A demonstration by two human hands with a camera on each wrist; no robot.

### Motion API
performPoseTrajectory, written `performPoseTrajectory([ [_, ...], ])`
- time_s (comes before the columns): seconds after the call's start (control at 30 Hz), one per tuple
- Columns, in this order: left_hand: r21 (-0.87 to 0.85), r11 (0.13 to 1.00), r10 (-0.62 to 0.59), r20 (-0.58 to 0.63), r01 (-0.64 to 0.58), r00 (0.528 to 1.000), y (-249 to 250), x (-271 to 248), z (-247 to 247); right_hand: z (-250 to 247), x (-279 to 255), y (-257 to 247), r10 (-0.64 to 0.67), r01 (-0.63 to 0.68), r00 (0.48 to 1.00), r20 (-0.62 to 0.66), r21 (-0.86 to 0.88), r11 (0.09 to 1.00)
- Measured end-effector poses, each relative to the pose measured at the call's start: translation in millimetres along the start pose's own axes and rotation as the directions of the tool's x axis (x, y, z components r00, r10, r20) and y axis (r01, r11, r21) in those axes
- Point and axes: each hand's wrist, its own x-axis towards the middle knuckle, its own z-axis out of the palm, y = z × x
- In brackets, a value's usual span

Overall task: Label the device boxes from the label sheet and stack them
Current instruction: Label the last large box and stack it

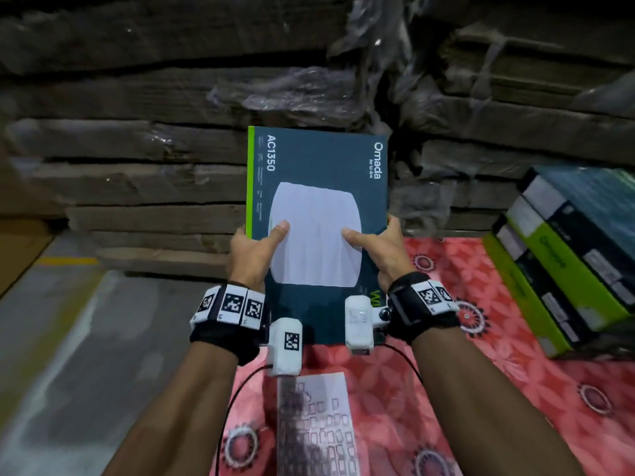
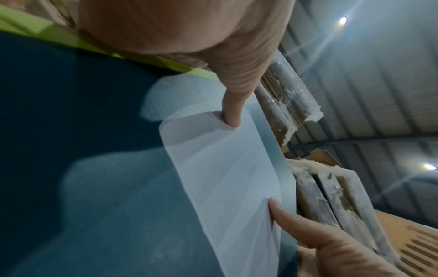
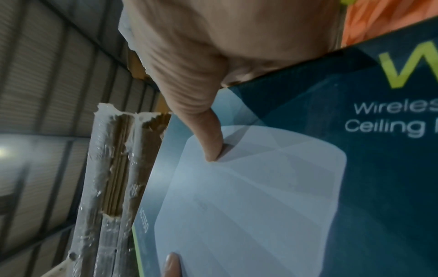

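Observation:
A dark teal device box [image 1: 318, 166] with a green left edge and a printed white device is held up in front of me, above the red mat. My left hand [image 1: 252, 250] grips its left side, thumb on the front face [image 2: 233, 114], fingers hidden behind. My right hand [image 1: 379, 247] grips the right side the same way, thumb pressed on the print [image 3: 212, 148]. The label sheet [image 1: 316, 427], with rows of small labels, lies on the mat below my wrists.
A slanted stack of several similar green and dark boxes [image 1: 563, 266] stands at the right on the red patterned mat [image 1: 481, 389]. Wrapped bundles of flat cardboard [image 1: 171, 149] form a wall behind. Grey floor [image 1: 68, 355] lies to the left.

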Motion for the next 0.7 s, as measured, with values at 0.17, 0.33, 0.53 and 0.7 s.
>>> performPoseTrajectory([
  [0.17, -0.044, 0.999, 0.024, 0.146, -0.018, 0.989, 3, -39, 65, -73, -25, -17, -0.063, 0.069, 0.992, -0.112, 0.046, 0.997],
  [0.33, -0.030, 1.000, 0.005, 0.260, 0.003, 0.965, -4, -78, 126, -146, -46, -24, -0.077, 0.091, 0.972, -0.223, 0.050, 0.995],
  [0.53, 0.073, 0.997, -0.022, 0.280, 0.002, 0.960, -25, -118, 188, -222, -62, -19, -0.077, 0.088, 0.953, -0.293, 0.024, 0.996],
  [0.7, 0.107, 0.994, -0.039, 0.309, 0.006, 0.950, -46, -154, 221, -273, -72, -8, -0.086, 0.089, 0.951, -0.297, -0.002, 0.996],
])
